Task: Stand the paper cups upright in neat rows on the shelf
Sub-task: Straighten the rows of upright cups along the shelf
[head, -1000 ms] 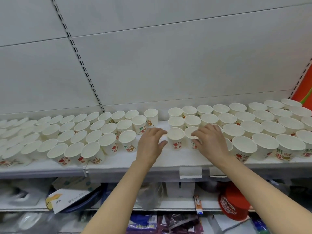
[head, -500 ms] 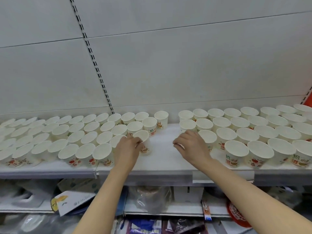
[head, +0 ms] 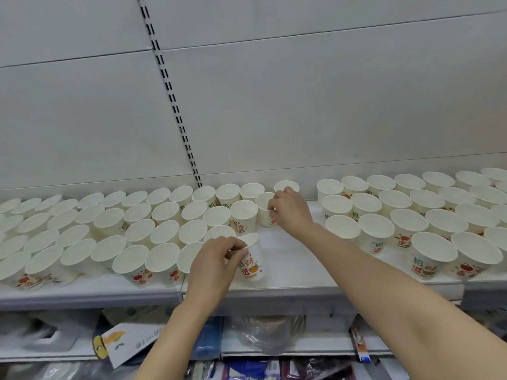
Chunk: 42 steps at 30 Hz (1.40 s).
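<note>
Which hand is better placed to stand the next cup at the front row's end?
The left hand. Its fingers already pinch the rim of a tilted cup beside the front row's last cup. The right hand is busy farther back, gripping another cup.

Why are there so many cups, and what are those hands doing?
A person is lining up paper cups on a white shelf. The left hand pinches the rim of a tilted cup at the front of the gap. The right hand holds a cup further back. Big groups of upright cups already stand on both sides.
</note>
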Available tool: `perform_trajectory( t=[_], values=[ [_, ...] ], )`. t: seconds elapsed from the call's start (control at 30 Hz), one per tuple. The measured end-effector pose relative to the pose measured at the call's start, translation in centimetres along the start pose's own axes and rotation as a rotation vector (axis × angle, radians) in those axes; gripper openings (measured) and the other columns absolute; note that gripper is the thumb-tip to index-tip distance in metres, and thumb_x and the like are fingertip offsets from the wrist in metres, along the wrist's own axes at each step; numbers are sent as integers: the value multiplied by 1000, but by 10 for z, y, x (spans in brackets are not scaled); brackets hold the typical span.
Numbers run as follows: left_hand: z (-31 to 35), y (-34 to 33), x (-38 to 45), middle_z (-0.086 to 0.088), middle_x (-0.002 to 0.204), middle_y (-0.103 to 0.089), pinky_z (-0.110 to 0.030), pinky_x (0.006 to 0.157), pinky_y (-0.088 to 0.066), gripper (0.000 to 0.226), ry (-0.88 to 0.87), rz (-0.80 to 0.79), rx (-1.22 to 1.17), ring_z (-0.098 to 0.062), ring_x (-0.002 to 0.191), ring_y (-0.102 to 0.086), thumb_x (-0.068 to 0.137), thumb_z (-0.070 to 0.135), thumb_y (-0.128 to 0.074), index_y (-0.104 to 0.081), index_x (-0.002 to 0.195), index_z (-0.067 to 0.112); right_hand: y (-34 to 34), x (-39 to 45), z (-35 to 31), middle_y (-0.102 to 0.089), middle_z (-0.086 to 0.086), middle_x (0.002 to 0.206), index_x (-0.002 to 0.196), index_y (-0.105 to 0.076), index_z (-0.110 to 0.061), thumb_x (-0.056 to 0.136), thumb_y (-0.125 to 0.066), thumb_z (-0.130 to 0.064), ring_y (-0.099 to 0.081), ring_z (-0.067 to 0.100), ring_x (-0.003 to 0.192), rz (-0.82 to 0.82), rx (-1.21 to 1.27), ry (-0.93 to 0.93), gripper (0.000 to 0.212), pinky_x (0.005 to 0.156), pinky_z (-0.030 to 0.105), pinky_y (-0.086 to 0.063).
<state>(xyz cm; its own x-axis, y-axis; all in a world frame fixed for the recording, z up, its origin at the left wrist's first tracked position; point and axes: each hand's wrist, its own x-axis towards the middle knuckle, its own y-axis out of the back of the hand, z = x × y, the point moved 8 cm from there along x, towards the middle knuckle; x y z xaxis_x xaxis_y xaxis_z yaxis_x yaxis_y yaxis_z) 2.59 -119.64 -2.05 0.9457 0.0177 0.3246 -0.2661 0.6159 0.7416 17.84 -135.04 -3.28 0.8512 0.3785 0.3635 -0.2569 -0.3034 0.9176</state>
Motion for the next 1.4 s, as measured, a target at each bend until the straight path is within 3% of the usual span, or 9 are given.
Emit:
perform_trajectory(
  t=[0.1, 0.27, 0.37, 0.5, 0.7, 1.07, 1.4],
  values=[
    [1, -3, 2, 17, 84, -65, -24, 73, -44, 4, -18, 2, -53, -5, 83, -56, 90, 32, -66, -70, 88, 31, 11, -12, -2, -64, 2, 77, 81, -72, -14, 81, -59, -14, -47, 27, 88, 61, 34, -4, 12, 64, 32, -28],
    [15, -10, 5, 19, 80, -64, -19, 71, -40, 7, -18, 59, -161, -4, 83, -56, 88, 29, -69, -68, 82, 33, 59, -58, -8, -63, -3, 71, 77, -70, -16, 78, -70, -21, -48, 24, 79, 260, 192, 56, 5, 69, 34, -40],
    [40, -28, 2, 21, 81, -65, -15, 67, -36, 10, -30, 25, -246, -4, 82, -57, 86, 28, -71, -68, 77, 32, 100, -105, 15, -62, -7, 72, 77, -70, -18, 80, -68, -25, -47, 21, 77, 424, 264, 9, 8, 70, 32, -38],
    [84, -57, -1, 19, 83, -65, -17, 69, -35, 7, -119, -58, -278, -5, 84, -56, 84, 29, -72, -68, 80, 32, 138, -165, 58, -62, -8, 72, 80, -71, -18, 82, -65, -30, -46, 17, 76, 511, 243, -61, 13, 70, 29, -36],
    [131, -104, -8, 17, 86, -62, -21, 70, -42, 7, -219, -87, -219, -4, 85, -51, 84, 35, -72, -67, 84, 30, 142, -227, 107, -61, -9, 70, 79, -72, -20, 82, -65, -32, -49, 19, 74, 487, 224, -84, 14, 69, 32, -37],
    [146, -145, -9, 15, 89, -63, -28, 73, -44, 9, -215, -150, -30, -8, 90, -48, 85, 37, -69, -68, 87, 29, 115, -234, 126, -61, -7, 72, 77, -69, -21, 85, -55, -40, -47, 20, 76, 390, 59, -24, 25, 67, 33, -36],
    [151, -153, -9, 18, 93, -62, -26, 73, -44, 6, -169, -170, 16, -4, 90, -49, 84, 39, -70, -68, 88, 34, 107, -237, 134, -63, -5, 76, 83, -70, -18, 78, -71, -24, -50, 23, 77, 355, 116, 17, 8, 65, 36, -46]
  ],
)
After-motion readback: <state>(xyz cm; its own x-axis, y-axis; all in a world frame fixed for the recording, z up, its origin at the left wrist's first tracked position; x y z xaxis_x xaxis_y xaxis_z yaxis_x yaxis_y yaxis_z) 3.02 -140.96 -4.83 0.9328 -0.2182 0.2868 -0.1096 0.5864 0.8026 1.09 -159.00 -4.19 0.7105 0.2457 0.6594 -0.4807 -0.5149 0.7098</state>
